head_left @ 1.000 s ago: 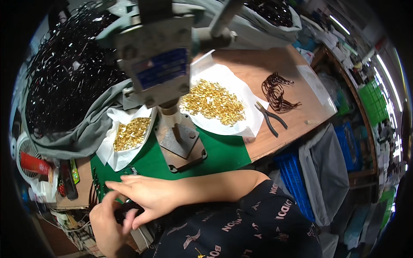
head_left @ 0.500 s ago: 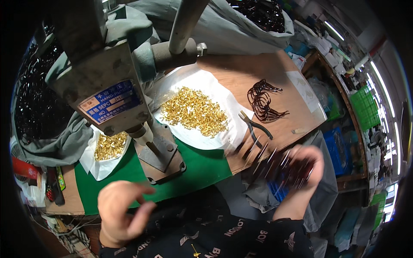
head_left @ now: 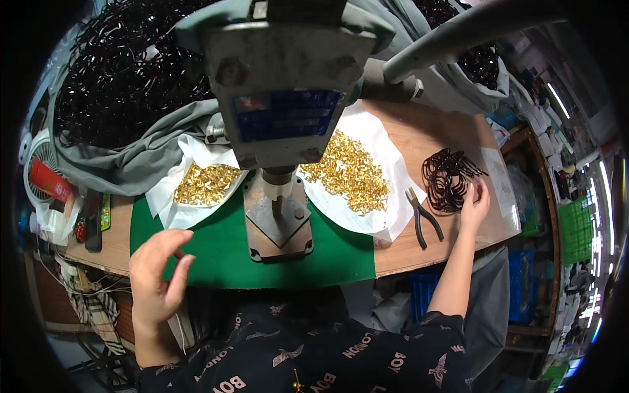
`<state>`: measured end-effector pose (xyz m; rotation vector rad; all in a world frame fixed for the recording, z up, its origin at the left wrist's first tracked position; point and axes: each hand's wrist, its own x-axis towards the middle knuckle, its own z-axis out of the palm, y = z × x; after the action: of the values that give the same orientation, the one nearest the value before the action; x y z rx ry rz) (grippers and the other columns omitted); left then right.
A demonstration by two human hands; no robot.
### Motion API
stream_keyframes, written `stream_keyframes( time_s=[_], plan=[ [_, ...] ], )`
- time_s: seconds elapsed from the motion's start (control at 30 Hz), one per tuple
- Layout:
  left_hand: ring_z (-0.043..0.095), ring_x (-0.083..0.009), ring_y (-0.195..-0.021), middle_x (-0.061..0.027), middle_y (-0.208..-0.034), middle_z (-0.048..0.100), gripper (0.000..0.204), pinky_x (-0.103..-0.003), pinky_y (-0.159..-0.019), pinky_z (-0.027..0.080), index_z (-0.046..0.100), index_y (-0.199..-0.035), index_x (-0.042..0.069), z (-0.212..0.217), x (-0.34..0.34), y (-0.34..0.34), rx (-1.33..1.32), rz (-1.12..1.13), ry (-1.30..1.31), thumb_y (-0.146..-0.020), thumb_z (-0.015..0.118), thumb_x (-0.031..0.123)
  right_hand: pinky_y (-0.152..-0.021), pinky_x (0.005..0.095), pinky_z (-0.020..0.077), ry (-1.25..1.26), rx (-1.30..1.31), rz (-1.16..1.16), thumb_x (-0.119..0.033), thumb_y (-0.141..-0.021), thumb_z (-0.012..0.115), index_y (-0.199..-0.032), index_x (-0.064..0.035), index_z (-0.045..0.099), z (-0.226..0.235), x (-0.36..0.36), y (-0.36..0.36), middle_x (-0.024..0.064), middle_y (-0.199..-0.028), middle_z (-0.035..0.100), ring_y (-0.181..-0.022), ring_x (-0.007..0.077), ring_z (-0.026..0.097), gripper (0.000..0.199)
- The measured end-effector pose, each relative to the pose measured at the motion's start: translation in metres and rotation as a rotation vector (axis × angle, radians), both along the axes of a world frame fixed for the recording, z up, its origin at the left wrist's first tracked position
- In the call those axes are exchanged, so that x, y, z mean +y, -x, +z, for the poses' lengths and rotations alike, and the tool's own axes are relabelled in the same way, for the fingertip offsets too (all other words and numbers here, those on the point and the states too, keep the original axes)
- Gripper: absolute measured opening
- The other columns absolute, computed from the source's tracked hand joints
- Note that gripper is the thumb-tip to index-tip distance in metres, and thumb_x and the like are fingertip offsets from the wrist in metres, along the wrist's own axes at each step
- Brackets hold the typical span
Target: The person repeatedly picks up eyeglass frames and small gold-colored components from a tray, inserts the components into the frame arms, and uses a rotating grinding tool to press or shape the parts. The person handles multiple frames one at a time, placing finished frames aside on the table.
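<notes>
My right hand (head_left: 477, 204) reaches the right side of the table, its fingers closed at the near edge of a looped bundle of dark brown cords (head_left: 445, 177). Part of the bundle is hidden by the fingers. My left hand (head_left: 159, 274) hangs over the table's front left, thumb and curved fingers apart, holding nothing. Between the hands stands a hand press (head_left: 282, 98), its ram down near a diamond-shaped metal plate (head_left: 282, 223). Black-handled pliers (head_left: 424, 219) lie just left of my right forearm.
Small gold metal pieces (head_left: 350, 173) are heaped on white sheeting (head_left: 398, 213) right of the press. A smaller heap (head_left: 206, 183) lies left of it. Green cloth (head_left: 314, 265) covers the front. A large grey sack (head_left: 124, 167) of dark cords and a fan (head_left: 42, 154) stand left.
My right hand has moved forward from the table's edge and brought its cords onto the bundle there. My left hand has shifted slightly left. The view has turned, placing the press nearer the middle.
</notes>
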<state>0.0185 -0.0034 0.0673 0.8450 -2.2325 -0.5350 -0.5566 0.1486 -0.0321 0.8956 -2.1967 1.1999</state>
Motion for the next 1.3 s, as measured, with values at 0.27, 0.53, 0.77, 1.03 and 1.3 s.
stream_keyframes(
  time_s=[0.27,0.53,0.77,1.03,1.3],
  plan=[
    [0.064,-0.0276,-0.076,-0.0155,-0.096,0.065,0.031,-0.033,-0.067,0.051,0.062,-0.101,0.001,-0.004,-0.015,0.014,0.041,-0.102,0.031,-0.071,0.066,-0.004,-0.096,0.0423,0.0388,-0.65,0.105,0.272,-0.018,-0.074,0.073,-0.115,-0.0002,0.059,-0.013,0.003,-0.119,0.0178,-0.111,0.058,-0.111,0.0355,0.047,0.047],
    [0.064,-0.029,-0.084,-0.0124,-0.095,0.066,0.023,-0.036,-0.072,0.051,0.064,-0.1,0.004,-0.035,-0.045,-0.022,0.01,0.033,0.141,-0.077,0.066,0.007,-0.092,0.0435,0.0389,-0.471,0.233,0.377,-0.011,-0.067,0.066,-0.101,0.0003,0.06,0.018,-0.047,-0.136,0.0158,-0.095,0.059,-0.1,0.0337,0.049,0.036],
    [0.059,-0.0302,-0.096,-0.0124,-0.1,0.064,0.022,-0.038,-0.085,0.047,0.063,-0.103,0.005,-0.024,-0.111,-0.042,0.011,0.26,0.267,-0.082,0.062,0.011,-0.093,0.0399,0.0415,-0.598,-0.101,0.629,-0.009,-0.079,0.063,-0.112,0.006,0.054,-0.037,-0.169,-0.088,0.0222,-0.116,0.058,-0.108,0.0378,0.053,0.038],
    [0.059,-0.0263,-0.094,-0.0137,-0.106,0.061,0.034,-0.034,-0.081,0.049,0.056,-0.119,0.005,0.047,-0.283,-0.054,-0.099,0.903,1.035,-0.087,0.058,0.015,-0.091,0.0329,0.0424,-0.365,-0.053,0.73,-0.008,-0.085,0.061,-0.104,0.0029,0.061,0.02,-0.111,-0.154,0.0135,-0.106,0.06,-0.101,0.0259,0.057,0.022],
    [0.062,-0.0202,-0.09,-0.0145,-0.084,0.064,0.019,-0.029,-0.075,0.048,0.062,-0.089,-0.003,0.085,-0.178,-0.028,0.388,0.407,0.416,-0.075,0.049,-0.001,-0.088,0.0334,0.046,-0.488,-0.565,1.428,0.002,-0.077,0.063,-0.099,0.0,0.065,0.086,-0.083,-0.308,0.0149,-0.102,0.064,-0.098,0.0266,0.061,0.022]
  ],
)
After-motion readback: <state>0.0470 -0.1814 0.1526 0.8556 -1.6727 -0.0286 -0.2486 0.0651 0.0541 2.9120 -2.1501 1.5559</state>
